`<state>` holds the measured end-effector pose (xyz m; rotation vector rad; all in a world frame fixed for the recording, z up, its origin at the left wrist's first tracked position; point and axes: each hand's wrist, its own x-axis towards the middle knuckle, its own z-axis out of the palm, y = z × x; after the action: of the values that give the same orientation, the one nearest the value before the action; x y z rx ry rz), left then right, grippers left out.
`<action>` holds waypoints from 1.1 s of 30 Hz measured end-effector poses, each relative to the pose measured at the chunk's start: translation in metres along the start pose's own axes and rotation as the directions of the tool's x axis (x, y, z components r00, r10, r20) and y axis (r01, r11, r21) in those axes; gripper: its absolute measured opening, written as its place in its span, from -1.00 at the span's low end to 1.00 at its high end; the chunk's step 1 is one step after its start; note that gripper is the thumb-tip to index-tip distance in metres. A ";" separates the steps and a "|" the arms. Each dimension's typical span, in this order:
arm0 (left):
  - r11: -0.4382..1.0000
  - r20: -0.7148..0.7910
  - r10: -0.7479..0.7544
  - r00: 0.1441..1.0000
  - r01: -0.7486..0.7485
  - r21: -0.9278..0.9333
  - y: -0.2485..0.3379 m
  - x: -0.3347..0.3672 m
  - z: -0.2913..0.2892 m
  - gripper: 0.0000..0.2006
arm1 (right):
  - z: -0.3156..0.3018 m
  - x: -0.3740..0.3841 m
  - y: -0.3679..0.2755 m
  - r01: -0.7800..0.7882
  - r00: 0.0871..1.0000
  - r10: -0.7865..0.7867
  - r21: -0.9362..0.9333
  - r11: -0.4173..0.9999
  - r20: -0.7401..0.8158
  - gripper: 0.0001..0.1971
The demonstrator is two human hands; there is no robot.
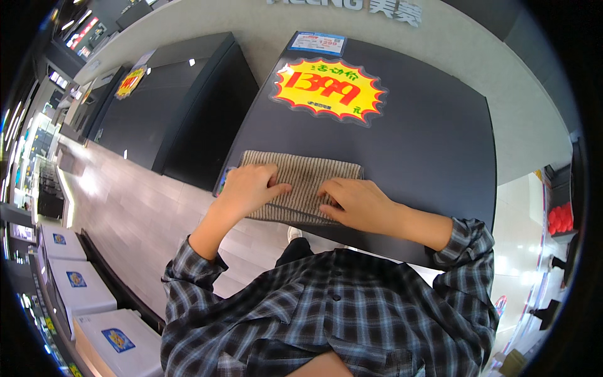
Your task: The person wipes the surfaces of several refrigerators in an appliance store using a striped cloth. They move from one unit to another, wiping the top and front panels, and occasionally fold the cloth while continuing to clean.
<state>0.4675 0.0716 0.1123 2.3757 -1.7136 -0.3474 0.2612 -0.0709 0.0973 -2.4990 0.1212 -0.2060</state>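
striped cloth (301,182) under left hand (248,188) and right hand (358,204), seemingly flat on dark appliance top (427,144)

The cloth (301,188) has thin stripes, tan and dark grey. It lies on a big appliance (427,144) that is dark grey, almost black. The star-shaped sticker (328,92) is bright yellow with a red edge and red marks. The small label (318,43) above it is blue and white. The shirt (333,314) is checked in dark blue, grey and white. The floor (138,195) is pale brown. The white boxes (88,292) have blue and yellow stickers.
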 end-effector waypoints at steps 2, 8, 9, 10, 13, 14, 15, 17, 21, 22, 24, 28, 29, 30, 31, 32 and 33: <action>0.998 -0.089 0.061 0.994 -0.062 -0.006 -0.028 0.019 -0.003 -0.59 | 0.008 0.037 0.001 -0.096 0.995 0.096 -0.021 0.995 0.005 -0.74; 0.974 -0.272 0.188 0.944 -0.215 -0.074 -0.056 0.070 -0.010 -0.66 | 0.000 0.087 0.027 -0.427 0.872 0.346 -0.193 0.883 -0.345 -0.69; 0.967 -0.326 0.220 0.919 -0.250 -0.053 -0.061 0.083 -0.011 -0.70 | -0.004 0.092 0.041 -0.410 0.828 0.240 -0.254 0.876 -0.507 -0.67; 0.967 -0.371 0.239 0.897 -0.256 0.004 -0.063 0.103 -0.011 -0.66 | -0.006 0.095 0.055 -0.385 0.754 0.090 -0.328 0.863 -0.650 -0.64; 0.944 -0.511 0.329 0.794 -0.287 0.162 -0.057 0.149 0.006 -0.52 | -0.010 0.096 0.096 -0.635 0.597 0.224 -0.283 0.718 -0.770 -0.44; 0.951 -0.475 0.305 0.825 -0.238 0.196 -0.053 0.160 0.013 -0.49 | -0.010 0.092 0.106 -0.673 0.581 0.242 -0.291 0.680 -0.777 -0.43; 0.956 -0.416 0.268 0.869 -0.185 0.229 -0.050 0.171 0.018 -0.45 | -0.010 0.088 0.114 -0.725 0.556 0.294 -0.281 0.629 -0.777 -0.41; 0.960 -0.389 0.273 0.880 -0.221 0.174 -0.049 0.178 0.028 -0.41 | -0.011 0.084 0.126 -0.792 0.497 0.465 -0.163 0.589 -0.733 -0.36; 0.944 -0.307 0.291 0.906 -0.219 0.246 -0.050 0.173 0.036 -0.38 | -0.011 0.085 0.130 -0.786 0.548 0.486 -0.221 0.577 -0.680 -0.34; 0.941 -0.297 0.303 0.906 -0.235 0.244 -0.050 0.171 0.036 -0.38 | -0.011 0.086 0.129 -0.787 0.554 0.485 -0.238 0.569 -0.676 -0.33; 0.932 -0.266 0.313 0.912 -0.240 0.271 -0.050 0.168 0.036 -0.37 | -0.013 0.087 0.128 -0.783 0.572 0.484 -0.266 0.562 -0.663 -0.33; 0.928 -0.260 0.324 0.910 -0.253 0.272 -0.050 0.165 0.034 -0.37 | -0.020 0.085 0.130 -0.762 0.607 0.488 -0.286 0.581 -0.627 -0.34; 0.928 -0.252 0.326 0.911 -0.257 0.271 -0.050 0.165 0.034 -0.37 | -0.021 0.084 0.131 -0.755 0.615 0.486 -0.288 0.589 -0.621 -0.34; 0.928 -0.250 0.327 0.911 -0.260 0.269 -0.050 0.164 0.033 -0.37 | -0.022 0.083 0.131 -0.747 0.622 0.474 -0.290 0.599 -0.623 -0.33; 0.927 -0.250 0.329 0.911 -0.261 0.268 -0.050 0.163 0.033 -0.37 | -0.023 0.083 0.131 -0.745 0.628 0.476 -0.300 0.595 -0.616 -0.34; 0.926 -0.252 0.328 0.910 -0.257 0.277 -0.049 0.163 0.033 -0.38 | -0.023 0.083 0.132 -0.743 0.632 0.470 -0.309 0.593 -0.616 -0.34; 0.924 -0.254 0.329 0.910 -0.254 0.286 -0.049 0.162 0.033 -0.38 | -0.023 0.084 0.132 -0.743 0.633 0.471 -0.312 0.592 -0.615 -0.34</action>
<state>0.5514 -0.0675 0.0546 2.1301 -2.0164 0.2754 0.3343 -0.2013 0.0473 -2.6879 1.4641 -0.5388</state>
